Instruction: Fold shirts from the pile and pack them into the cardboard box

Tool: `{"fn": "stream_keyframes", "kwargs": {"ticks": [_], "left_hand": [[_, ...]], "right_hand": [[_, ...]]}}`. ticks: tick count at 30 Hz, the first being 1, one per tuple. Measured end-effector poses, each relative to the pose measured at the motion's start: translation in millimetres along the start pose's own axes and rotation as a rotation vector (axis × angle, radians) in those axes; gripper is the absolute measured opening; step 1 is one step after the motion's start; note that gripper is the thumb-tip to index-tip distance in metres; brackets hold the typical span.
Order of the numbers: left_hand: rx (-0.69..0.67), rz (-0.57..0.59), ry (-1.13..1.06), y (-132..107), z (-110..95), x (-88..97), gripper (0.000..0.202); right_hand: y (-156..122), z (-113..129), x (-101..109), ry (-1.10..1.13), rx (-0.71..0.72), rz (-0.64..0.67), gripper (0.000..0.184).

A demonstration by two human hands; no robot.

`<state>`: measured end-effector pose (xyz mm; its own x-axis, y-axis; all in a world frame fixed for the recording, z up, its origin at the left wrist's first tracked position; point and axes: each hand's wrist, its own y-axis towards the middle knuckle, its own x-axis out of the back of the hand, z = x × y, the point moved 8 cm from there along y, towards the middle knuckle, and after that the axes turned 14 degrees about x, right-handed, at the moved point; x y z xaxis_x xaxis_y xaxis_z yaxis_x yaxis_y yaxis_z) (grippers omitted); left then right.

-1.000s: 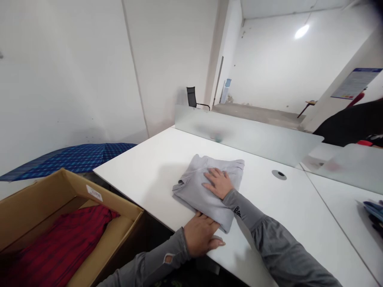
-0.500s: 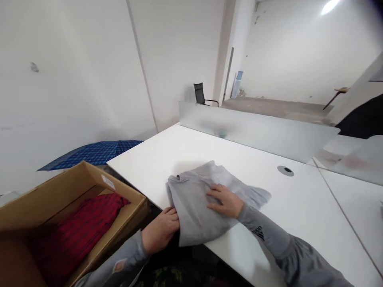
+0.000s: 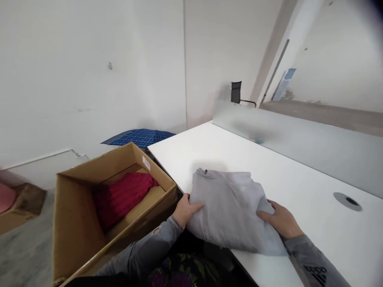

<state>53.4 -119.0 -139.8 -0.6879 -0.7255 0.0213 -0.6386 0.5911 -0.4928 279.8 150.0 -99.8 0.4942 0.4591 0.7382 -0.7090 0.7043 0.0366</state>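
A folded grey garment (image 3: 230, 211) lies at the near edge of the white table (image 3: 206, 145), part of it overhanging that edge. My left hand (image 3: 186, 211) grips its left side, thumb on top and fingers underneath. At the right side my right hand (image 3: 281, 219) holds the cloth the same way, its thumb on the upper face and the other fingers mostly hidden. Left of the table stands an open cardboard box (image 3: 67, 207), with a red and dark striped garment (image 3: 124, 195) lying inside it.
A frosted divider (image 3: 293, 133) runs along the table's far side. A round cable grommet (image 3: 347, 201) is set into the tabletop. Behind the box is a blue checked umbrella (image 3: 140, 137); a black chair (image 3: 236, 92) stands beyond the divider. Another carton (image 3: 28, 205) sits at far left.
My right hand has gone from lying flat on the cloth to gripping its right side. My left thumb now rests on top. The garment looks more compact, and the view has turned left.
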Motion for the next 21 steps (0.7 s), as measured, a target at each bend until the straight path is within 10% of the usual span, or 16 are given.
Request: {"fn": "stream_keyframes", "kwargs": {"ticks": [5,15,21], "left_hand": [[0.016,0.342,-0.350,-20.8,-20.7,22.6,0.068],[-0.222,-0.320,-0.322,-88.6,-31.4,265.2,0.070],[-0.224,-0.687,-0.106,-80.3,-2.2,385.6,0.071]], "right_hand": [[9.5,63.7,-38.4,0.320,0.063,0.116,0.059],[65.2,343.0,-188.1,0.391,0.765,0.369,0.040],[111.4,445.4,-316.7,0.196,1.043,0.391,0.049]]}}
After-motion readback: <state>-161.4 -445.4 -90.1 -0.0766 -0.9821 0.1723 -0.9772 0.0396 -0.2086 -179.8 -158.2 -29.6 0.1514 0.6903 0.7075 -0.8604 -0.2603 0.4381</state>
